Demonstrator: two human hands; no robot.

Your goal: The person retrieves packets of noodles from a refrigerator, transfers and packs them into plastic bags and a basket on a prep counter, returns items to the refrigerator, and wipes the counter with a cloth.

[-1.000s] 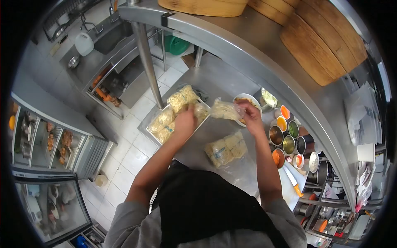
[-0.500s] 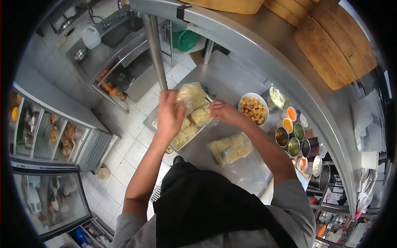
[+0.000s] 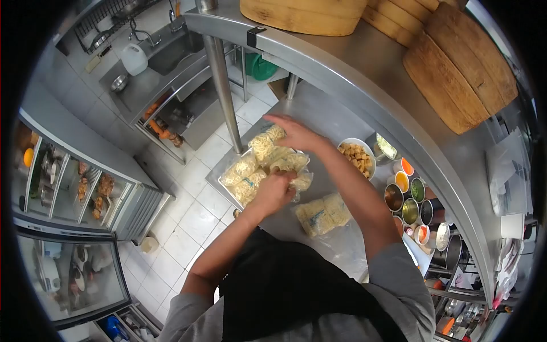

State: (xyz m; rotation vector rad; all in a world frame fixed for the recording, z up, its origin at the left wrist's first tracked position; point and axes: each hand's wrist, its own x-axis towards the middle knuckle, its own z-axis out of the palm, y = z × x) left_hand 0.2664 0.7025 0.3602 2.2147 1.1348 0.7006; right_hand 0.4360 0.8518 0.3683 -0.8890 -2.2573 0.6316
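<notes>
A tray on the steel table is heaped with clear bags of pale noodles. My left hand is curled over the near right side of the heap, its fingers closed on a bag of noodles; the fingertips are partly hidden. Across the far side reaches my right hand, fingers stretched out and apart, beside another bag of noodles. Closer to my body, a larger clear bag with noodle blocks lies flat on the table.
A bowl of browned cubes stands at the right, with several sauce and garnish containers beyond it. A steel post rises behind the tray. Overhead runs a steel shelf bearing wooden steamers. A fridge is at left.
The bag that was lifted in my left hand now rests among the others on the tray. My left hand has moved right and nearer; my right hand has moved to the far side, fingers spread.
</notes>
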